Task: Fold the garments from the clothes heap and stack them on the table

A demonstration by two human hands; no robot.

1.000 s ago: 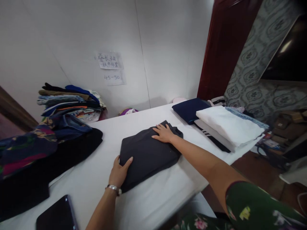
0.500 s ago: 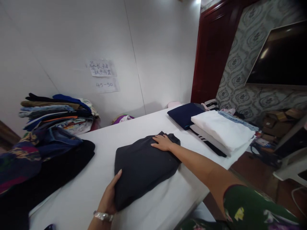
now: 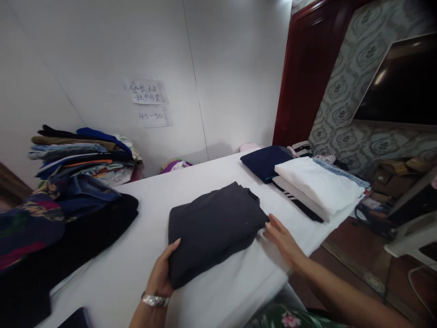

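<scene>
A folded dark grey top [image 3: 215, 232] lies on the white table [image 3: 119, 269] in front of me, a collar-like edge showing at its far right. My left hand [image 3: 165, 271] grips its left near edge, thumb on top and the other fingers hidden behind or under the cloth. At the right corner, my right hand [image 3: 282, 239] has its fingertips closed on the fabric. To the right rests a stack of folded clothes with a white garment [image 3: 317, 184] on top, beside a folded navy garment [image 3: 264, 161].
On the left, a black garment [image 3: 99, 237] and a patterned garment [image 3: 30, 223] lie loosely. Behind them rises a tall pile of folded clothes [image 3: 85, 152]. A dark object [image 3: 75, 319] sits at the near edge. A white plastic stool [image 3: 409, 241] stands at right.
My right hand has moved from the top of the grey garment toward me, to its right corner. The left hand keeps its hold on the left edge.
</scene>
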